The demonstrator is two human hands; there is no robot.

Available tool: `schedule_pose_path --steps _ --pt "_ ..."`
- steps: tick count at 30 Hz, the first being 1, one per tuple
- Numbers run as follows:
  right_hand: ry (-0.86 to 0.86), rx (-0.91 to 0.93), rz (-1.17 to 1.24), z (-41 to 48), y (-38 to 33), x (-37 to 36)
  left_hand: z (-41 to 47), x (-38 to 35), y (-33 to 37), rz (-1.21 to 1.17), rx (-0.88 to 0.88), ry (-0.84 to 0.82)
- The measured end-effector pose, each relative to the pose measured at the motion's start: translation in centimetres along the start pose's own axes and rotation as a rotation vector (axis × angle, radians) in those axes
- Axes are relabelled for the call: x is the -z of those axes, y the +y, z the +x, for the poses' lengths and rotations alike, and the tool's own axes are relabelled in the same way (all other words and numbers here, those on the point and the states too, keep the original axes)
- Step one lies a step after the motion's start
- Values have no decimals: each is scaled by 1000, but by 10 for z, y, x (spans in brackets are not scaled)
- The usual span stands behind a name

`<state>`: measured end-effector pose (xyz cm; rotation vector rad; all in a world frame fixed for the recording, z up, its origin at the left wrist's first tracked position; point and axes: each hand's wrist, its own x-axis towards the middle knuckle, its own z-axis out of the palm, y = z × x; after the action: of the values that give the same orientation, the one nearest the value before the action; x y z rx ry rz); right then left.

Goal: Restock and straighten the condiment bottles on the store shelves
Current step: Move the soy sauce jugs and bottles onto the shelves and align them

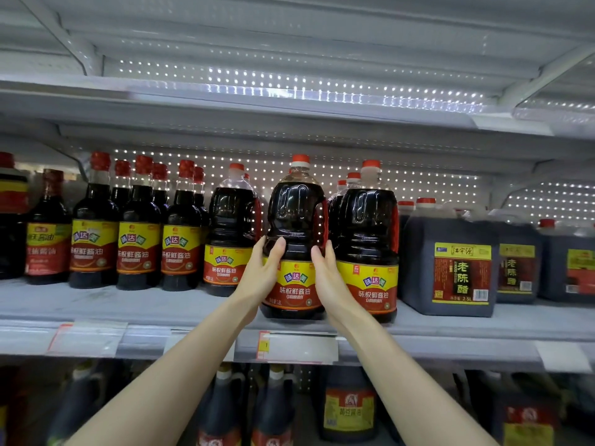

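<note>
A large dark soy sauce jug (297,220) with a red cap and a yellow-and-red label stands at the front edge of the grey shelf (96,305). My left hand (262,272) grips its left side and my right hand (328,278) grips its right side, fingers curled round the body at label height. Matching jugs flank it: one to the left (230,230), set further back, and one to the right (368,239), touching it.
A row of smaller red-capped soy sauce bottles (138,226) fills the shelf's left part. Square dark vinegar jugs (450,265) stand on the right. Price tag holders (296,346) line the shelf edge. More bottles (349,407) sit on the shelf below. The shelf above holds nothing visible.
</note>
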<state>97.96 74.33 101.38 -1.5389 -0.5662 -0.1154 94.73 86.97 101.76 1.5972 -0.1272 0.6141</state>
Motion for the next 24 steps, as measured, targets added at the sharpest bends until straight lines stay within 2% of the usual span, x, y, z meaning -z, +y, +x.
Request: schedule_pose_path --steps 14,24 --pt "19 24 35 0 8 1 -4 -2 -1 1 -8 47" --pt "8 2 56 -1 8 1 -10 0 -5 -23 40 -19"
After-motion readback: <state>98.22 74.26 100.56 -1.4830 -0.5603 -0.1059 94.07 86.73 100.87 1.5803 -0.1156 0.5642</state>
